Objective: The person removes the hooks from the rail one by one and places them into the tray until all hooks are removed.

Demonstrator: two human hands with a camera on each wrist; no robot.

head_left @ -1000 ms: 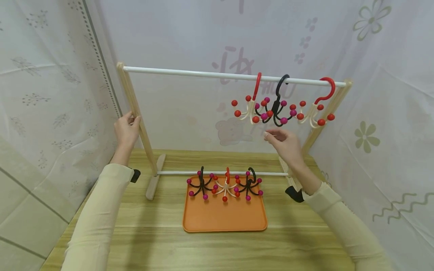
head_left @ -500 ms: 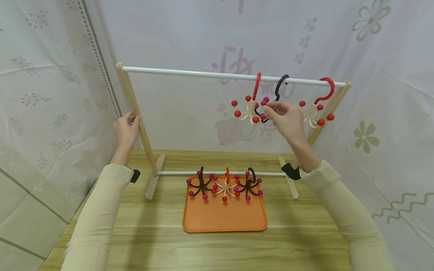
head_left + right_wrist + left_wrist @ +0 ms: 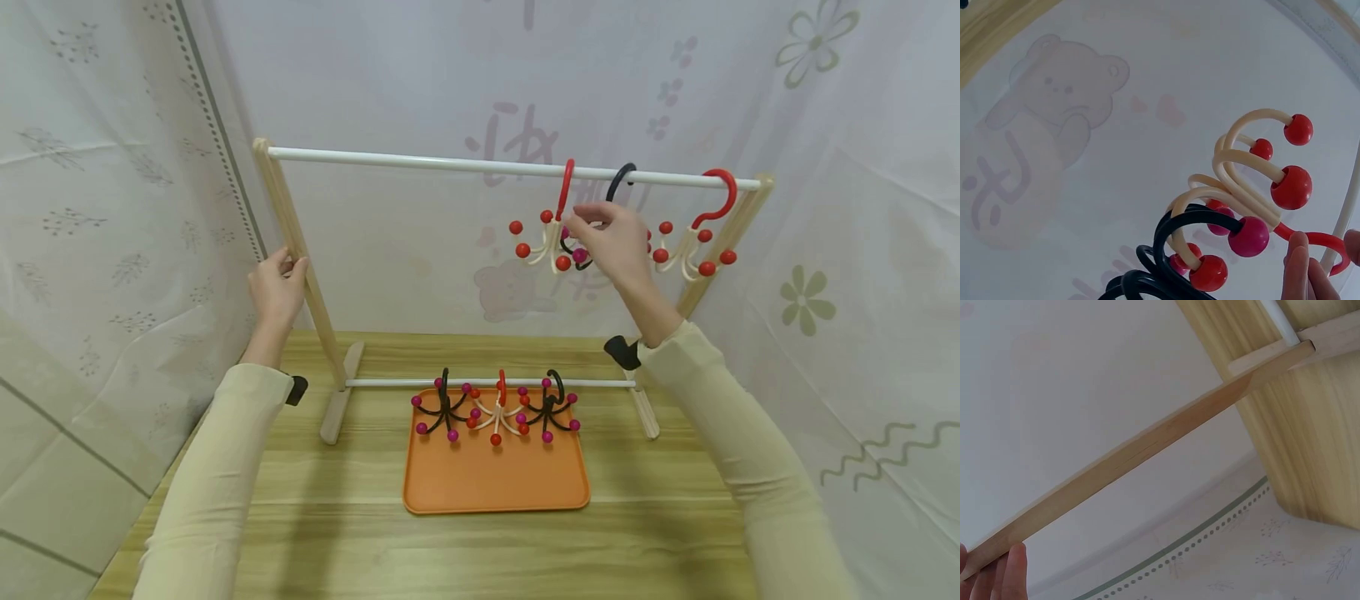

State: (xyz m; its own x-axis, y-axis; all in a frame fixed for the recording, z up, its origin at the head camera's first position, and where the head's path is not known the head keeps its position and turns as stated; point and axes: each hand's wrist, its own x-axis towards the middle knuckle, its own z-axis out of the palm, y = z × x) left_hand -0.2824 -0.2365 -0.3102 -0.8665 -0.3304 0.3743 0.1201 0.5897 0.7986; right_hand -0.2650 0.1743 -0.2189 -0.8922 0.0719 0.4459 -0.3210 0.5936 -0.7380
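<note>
At the left, my left hand (image 3: 277, 287) grips the wooden side post (image 3: 306, 258) of a hanging rack, with fingertips (image 3: 1017, 559) along its lower edge in the left wrist view. My right hand (image 3: 617, 242) is raised beside a cream octopus hanger (image 3: 553, 242) with red balls and a red hook (image 3: 1316, 238). The right wrist view has thumb and fingers on either side of that hook with a gap between; contact cannot be told. Behind the right hand, a black octopus hanger (image 3: 619, 179) is mostly hidden. Another cream hanger (image 3: 690, 250) hangs at the rack's right end.
The white top rail (image 3: 420, 162) carries the hung hangers on its right half. Below stands an orange tray (image 3: 495, 492) bearing two black hangers (image 3: 446, 407) and one cream hanger (image 3: 497, 412). A white lower rail (image 3: 390, 382) runs behind the tray. Printed curtains surround the table.
My right hand has risen and moved left, from below the black hanger, across it, to the leftmost hung hanger's red hook. The left hand keeps its place on the post.
</note>
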